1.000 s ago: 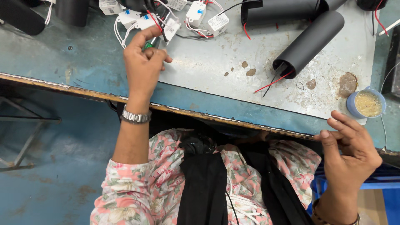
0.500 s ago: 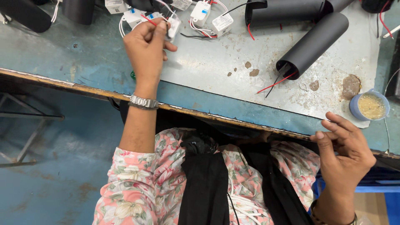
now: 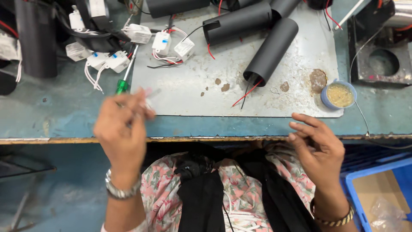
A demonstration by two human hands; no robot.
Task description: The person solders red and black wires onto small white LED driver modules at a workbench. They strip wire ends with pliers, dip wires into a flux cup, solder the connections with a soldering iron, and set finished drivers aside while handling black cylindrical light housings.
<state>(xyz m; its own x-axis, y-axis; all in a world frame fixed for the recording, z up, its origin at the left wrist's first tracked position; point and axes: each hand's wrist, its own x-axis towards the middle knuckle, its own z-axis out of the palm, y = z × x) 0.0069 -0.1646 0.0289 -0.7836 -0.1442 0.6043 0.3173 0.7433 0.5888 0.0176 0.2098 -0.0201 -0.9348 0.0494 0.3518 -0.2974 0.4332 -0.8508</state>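
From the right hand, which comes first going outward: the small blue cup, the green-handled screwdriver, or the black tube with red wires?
From the right hand:
1. Small blue cup, just above it.
2. Black tube, up and left.
3. Green-handled screwdriver, far left.

Worn blue workbench (image 3: 51,122) — blue floor (image 3: 51,193).

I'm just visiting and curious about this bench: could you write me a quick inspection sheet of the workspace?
Surface: worn blue bench with a stained grey mat.
Job's things: left hand, blurred, pinches something small and pale; green-handled screwdriver just beyond it.
Clutter: black tubes, white driver boxes, small blue pot.
Fingers: right hand open, holding nothing.
Cables: red and black leads trail from one tube.
Surroundings: blue crate lower right.
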